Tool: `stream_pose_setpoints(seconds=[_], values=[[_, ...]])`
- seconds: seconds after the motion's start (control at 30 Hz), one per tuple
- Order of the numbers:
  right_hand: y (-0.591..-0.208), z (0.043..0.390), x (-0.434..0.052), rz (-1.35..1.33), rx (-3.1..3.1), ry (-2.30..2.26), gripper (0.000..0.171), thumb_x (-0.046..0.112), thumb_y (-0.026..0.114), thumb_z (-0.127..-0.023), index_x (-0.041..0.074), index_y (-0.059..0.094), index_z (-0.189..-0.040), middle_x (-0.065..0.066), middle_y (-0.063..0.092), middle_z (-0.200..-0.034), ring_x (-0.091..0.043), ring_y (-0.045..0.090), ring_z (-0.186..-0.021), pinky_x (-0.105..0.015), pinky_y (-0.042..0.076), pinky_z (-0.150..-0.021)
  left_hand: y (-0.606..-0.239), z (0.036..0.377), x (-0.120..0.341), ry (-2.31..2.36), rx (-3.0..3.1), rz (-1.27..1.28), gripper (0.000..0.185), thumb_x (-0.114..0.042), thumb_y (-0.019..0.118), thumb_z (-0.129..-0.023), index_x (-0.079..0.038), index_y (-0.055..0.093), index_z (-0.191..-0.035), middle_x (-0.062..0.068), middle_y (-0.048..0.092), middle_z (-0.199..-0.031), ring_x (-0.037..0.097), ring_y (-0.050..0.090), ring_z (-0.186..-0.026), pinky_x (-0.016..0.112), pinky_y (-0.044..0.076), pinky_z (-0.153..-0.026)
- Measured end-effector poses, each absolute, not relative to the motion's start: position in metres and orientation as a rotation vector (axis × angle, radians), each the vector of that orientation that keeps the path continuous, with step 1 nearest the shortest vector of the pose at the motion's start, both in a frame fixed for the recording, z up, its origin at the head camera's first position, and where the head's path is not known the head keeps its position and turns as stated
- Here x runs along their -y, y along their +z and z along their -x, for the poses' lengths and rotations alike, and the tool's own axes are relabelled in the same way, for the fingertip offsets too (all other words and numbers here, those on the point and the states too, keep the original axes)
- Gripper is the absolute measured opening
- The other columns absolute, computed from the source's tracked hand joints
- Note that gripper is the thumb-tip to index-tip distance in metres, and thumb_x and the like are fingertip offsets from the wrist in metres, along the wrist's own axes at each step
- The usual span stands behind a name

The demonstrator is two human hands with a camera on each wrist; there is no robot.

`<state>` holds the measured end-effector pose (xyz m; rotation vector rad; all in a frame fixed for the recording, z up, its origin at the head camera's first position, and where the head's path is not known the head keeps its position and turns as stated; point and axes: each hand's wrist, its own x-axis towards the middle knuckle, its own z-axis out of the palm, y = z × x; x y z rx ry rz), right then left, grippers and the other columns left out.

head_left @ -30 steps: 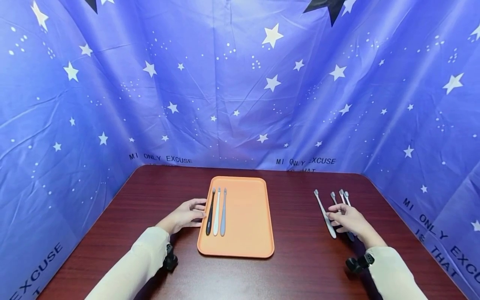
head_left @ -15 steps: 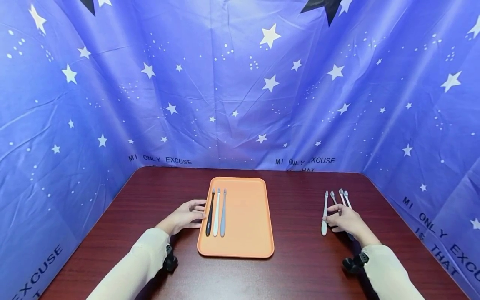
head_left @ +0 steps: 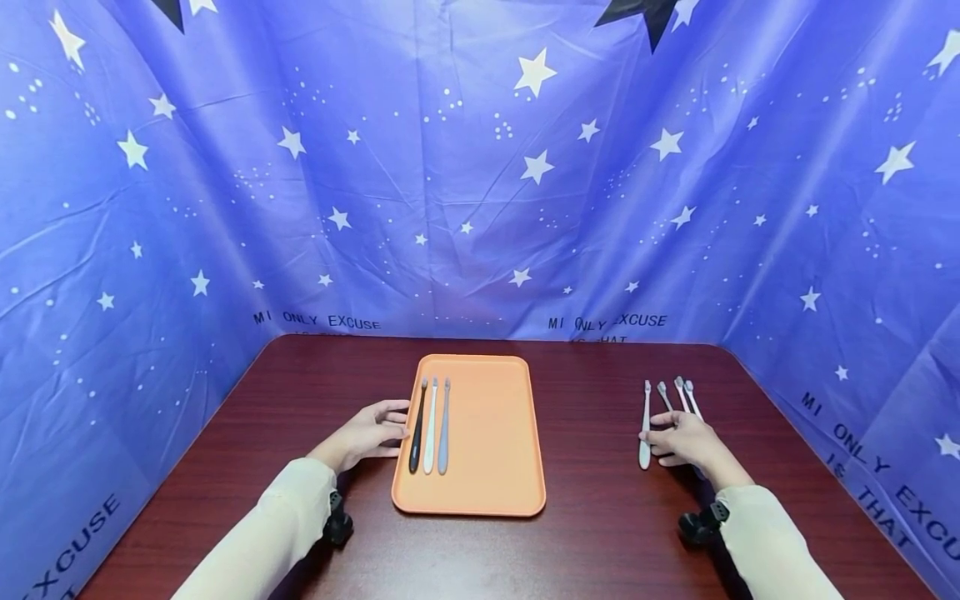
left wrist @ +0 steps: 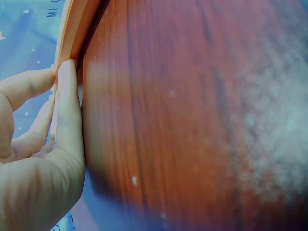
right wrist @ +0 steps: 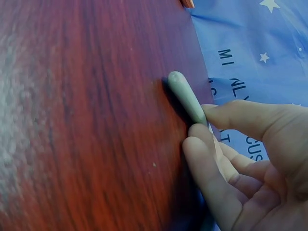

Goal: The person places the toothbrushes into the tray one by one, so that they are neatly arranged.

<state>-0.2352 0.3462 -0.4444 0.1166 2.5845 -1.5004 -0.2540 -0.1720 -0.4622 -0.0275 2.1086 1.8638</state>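
My left hand (head_left: 367,433) is at the left edge of an orange tray (head_left: 495,450). In the left wrist view its fingers (left wrist: 70,106) pinch the tray's rim (left wrist: 79,33). Side by side in the tray's left part lie a black toothbrush (head_left: 416,442), a white toothbrush (head_left: 430,442) and a blue-grey toothbrush (head_left: 443,442), heads pointing away. On the right my right hand (head_left: 686,442) pinches a pale grey toothbrush (head_left: 646,417), whose rounded handle end (right wrist: 185,94) sticks out past the fingertips in the right wrist view.
Beyond my right hand, several more toothbrushes (head_left: 679,387) lie fanned out, their handles mostly hidden by the hand. All stand on a dark red wooden table (head_left: 585,450). A blue star-patterned curtain (head_left: 480,167) surrounds the table's back and sides.
The pale grey toothbrush has swung from slanted to nearly upright in the head view and shifted left, with my right hand now pinching it. My left hand stays at the tray.
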Motion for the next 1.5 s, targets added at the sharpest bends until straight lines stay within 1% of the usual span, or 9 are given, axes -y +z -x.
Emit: stream_pose_setpoints(seconds=[0.1,0.3,0.53,0.77,0.93,1.1,1.17,1.33,1.5], values=[[-0.443,0.237,-0.345,-0.129,-2.591,-1.482,0.055,0.009,0.069,-0.091,-0.022,0.044,-0.128,-0.017,0.072,-0.093,-0.022,0.069,-0.079,-0.038,0.061,-0.063,-0.462,0.254,0.172,1.859,-2.112,0.041,0.059,0.005,0.064,-0.092,-0.003,0.045,-0.147,0.019,0.055,-0.125,0.022,0.064,-0.099,0.043,0.059,-0.082],[-0.442,0.239,-0.342,-0.161,-2.613,-1.442,0.053,0.011,0.068,-0.09,-0.02,0.046,-0.126,-0.01,0.069,-0.087,-0.022,0.068,-0.078,-0.04,0.061,-0.065,-0.462,0.254,0.173,1.861,-2.112,0.04,0.059,0.006,0.064,-0.092,-0.003,0.045,-0.147,0.019,0.055,-0.124,0.022,0.064,-0.099,0.043,0.059,-0.082],[-0.442,0.237,-0.337,-0.163,-2.66,-1.378,0.051,0.011,0.068,-0.088,-0.02,0.048,-0.124,-0.013,0.07,-0.086,-0.023,0.068,-0.081,-0.043,0.061,-0.064,-0.462,0.254,0.173,1.87,-2.104,0.032,0.06,0.006,0.065,-0.091,-0.003,0.044,-0.147,0.019,0.055,-0.123,0.022,0.064,-0.097,0.043,0.059,-0.082],[-0.442,0.236,-0.334,-0.177,-2.673,-1.364,0.05,0.012,0.071,-0.088,-0.018,0.051,-0.123,-0.011,0.071,-0.083,-0.022,0.069,-0.077,-0.043,0.061,-0.064,-0.461,0.253,0.172,1.863,-2.107,0.027,0.06,0.005,0.065,-0.091,-0.003,0.044,-0.147,0.018,0.055,-0.123,0.022,0.064,-0.098,0.043,0.059,-0.082],[-0.443,0.237,-0.335,-0.152,-2.624,-1.415,0.05,0.011,0.071,-0.089,-0.018,0.051,-0.124,-0.01,0.071,-0.087,-0.023,0.069,-0.079,-0.044,0.061,-0.066,-0.46,0.253,0.172,1.862,-2.106,0.03,0.059,0.005,0.065,-0.092,-0.003,0.045,-0.147,0.019,0.055,-0.124,0.023,0.064,-0.098,0.043,0.059,-0.082],[-0.441,0.238,-0.339,-0.146,-2.564,-1.441,0.055,0.015,0.07,-0.092,-0.018,0.048,-0.13,-0.015,0.072,-0.096,-0.025,0.07,-0.085,-0.044,0.06,-0.07,-0.461,0.255,0.171,1.865,-2.1,0.023,0.06,0.005,0.065,-0.091,-0.002,0.044,-0.147,0.019,0.055,-0.124,0.023,0.065,-0.097,0.043,0.059,-0.082],[-0.44,0.237,-0.341,-0.15,-2.546,-1.45,0.056,0.017,0.069,-0.093,-0.018,0.048,-0.131,-0.015,0.073,-0.098,-0.025,0.07,-0.086,-0.043,0.06,-0.07,-0.46,0.255,0.171,1.868,-2.097,0.019,0.061,0.005,0.065,-0.091,-0.002,0.044,-0.147,0.019,0.055,-0.123,0.022,0.065,-0.096,0.043,0.059,-0.082],[-0.44,0.238,-0.342,-0.139,-2.507,-1.492,0.053,0.017,0.069,-0.093,-0.016,0.05,-0.129,-0.009,0.073,-0.097,-0.021,0.07,-0.082,-0.04,0.059,-0.068,-0.46,0.255,0.171,1.872,-2.092,0.01,0.061,0.005,0.065,-0.091,-0.001,0.043,-0.147,0.019,0.055,-0.123,0.023,0.065,-0.096,0.043,0.059,-0.082],[-0.44,0.238,-0.339,-0.103,-2.473,-1.542,0.052,0.016,0.068,-0.093,-0.016,0.048,-0.129,-0.007,0.072,-0.096,-0.019,0.068,-0.078,-0.037,0.059,-0.066,-0.461,0.254,0.172,1.873,-2.088,0.011,0.062,0.005,0.066,-0.09,-0.001,0.043,-0.147,0.02,0.055,-0.124,0.024,0.065,-0.097,0.043,0.06,-0.081]])
